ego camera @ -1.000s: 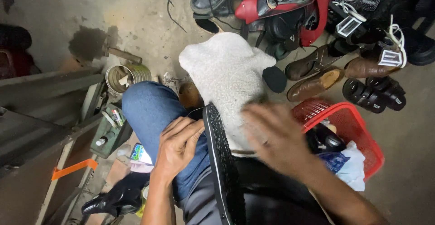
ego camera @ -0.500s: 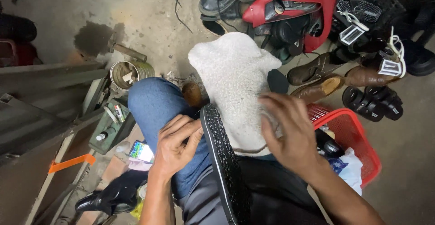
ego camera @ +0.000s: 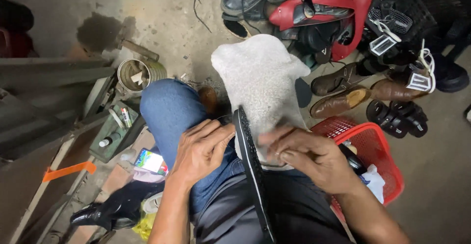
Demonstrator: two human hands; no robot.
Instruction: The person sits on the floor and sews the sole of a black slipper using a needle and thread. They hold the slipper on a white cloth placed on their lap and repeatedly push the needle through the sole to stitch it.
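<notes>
A black shoe sole (ego camera: 251, 168) stands on edge between my knees, its treaded rim up. My left hand (ego camera: 198, 150) rests on my blue-jeaned knee (ego camera: 169, 109) with its fingers against the sole's left side. My right hand (ego camera: 309, 158) is on the sole's right side, fingers curled and blurred, pressed on a grey-white fuzzy cloth (ego camera: 260, 79) draped over my right thigh. Whether the right hand holds anything is hidden.
A red plastic basket (ego camera: 380, 163) with a rag sits at my right. Several shoes and sandals (ego camera: 365, 84) are piled behind it. A tin can (ego camera: 135, 74), a green tool tray (ego camera: 115, 128), a phone (ego camera: 149, 160) and a black shoe (ego camera: 105, 212) lie at my left.
My right hand has slid down and toward me along the cloth beside the sole. The left hand has stayed against the sole.
</notes>
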